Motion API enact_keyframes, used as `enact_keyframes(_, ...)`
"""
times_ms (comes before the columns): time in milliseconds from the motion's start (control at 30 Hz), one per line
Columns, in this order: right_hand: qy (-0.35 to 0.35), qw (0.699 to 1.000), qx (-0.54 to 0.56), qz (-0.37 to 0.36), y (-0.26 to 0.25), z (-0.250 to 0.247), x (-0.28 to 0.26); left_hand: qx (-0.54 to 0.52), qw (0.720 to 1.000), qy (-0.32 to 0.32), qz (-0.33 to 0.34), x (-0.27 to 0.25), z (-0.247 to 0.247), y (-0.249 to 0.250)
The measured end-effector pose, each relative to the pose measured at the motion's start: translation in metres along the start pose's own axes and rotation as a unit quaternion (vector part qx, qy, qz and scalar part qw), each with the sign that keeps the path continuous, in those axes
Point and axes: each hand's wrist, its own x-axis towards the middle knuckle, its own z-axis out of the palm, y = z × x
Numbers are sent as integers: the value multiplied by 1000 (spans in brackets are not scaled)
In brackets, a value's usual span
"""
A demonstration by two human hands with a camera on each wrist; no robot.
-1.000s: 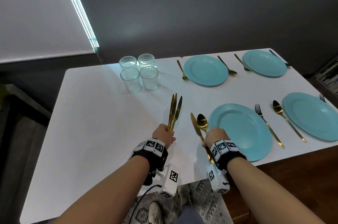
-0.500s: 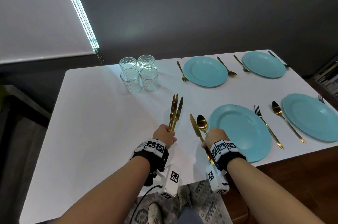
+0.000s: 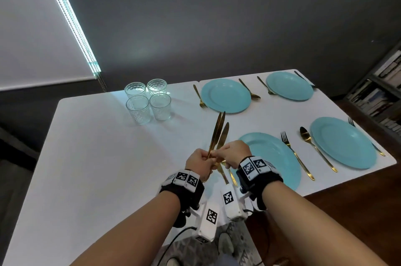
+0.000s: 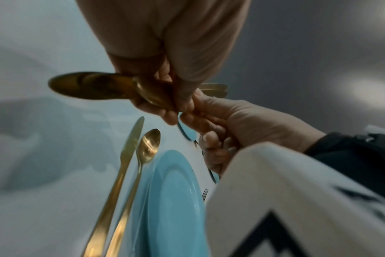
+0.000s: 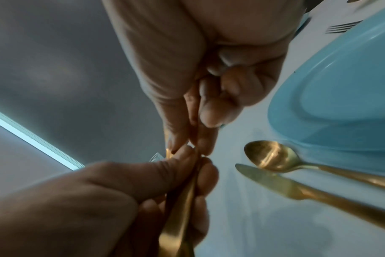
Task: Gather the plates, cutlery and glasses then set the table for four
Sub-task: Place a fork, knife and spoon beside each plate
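a home dining room, judging by a white table (image 3: pixel 86 157) laid with blue plates (image 3: pixel 225 95) and gold cutlery, four glasses (image 3: pixel 147 100) near its far edge, a roller blind (image 3: pixel 32 27), crowded bookshelves (image 3: pixel 377 94), a patterned rug (image 3: pixel 236 242).

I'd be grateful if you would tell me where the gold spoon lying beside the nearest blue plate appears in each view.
Head: the spoon is almost hidden under the right hand; only its handle shows.
Left wrist: spoon at lower centre, between the knife and the plate.
Right wrist: spoon at right of centre, above the knife.
Shared landmark: the nearest blue plate.
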Motion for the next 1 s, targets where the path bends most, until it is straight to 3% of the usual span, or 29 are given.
enact_keyframes(67,-4,1000,18,17,5,-13,4,-3,1000,22,11,0,8,6)
enact_keyframes(200,-22,997,66,28,20,-37,22,-18,999,-2,36,5,29,22)
enact_keyframes(367,-22,994,106,31,40,-83,43,-88,996,-15,17,18,74,48)
enact_keyframes(600,-5,992,118,53,88,-160,80,-97,995,1,-19,45,154,78)
enact_keyframes(733,33,996,-40,68,123,-202,101,-125,991,33,-39,63,183,87)
enact_keyframes(833,44,968,-229,89,155,-217,112,-130,990,48,-32,67,194,94)
enact_keyframes(1000,66,942,-305,122,191,-217,118,-120,990,69,-31,75,210,102)
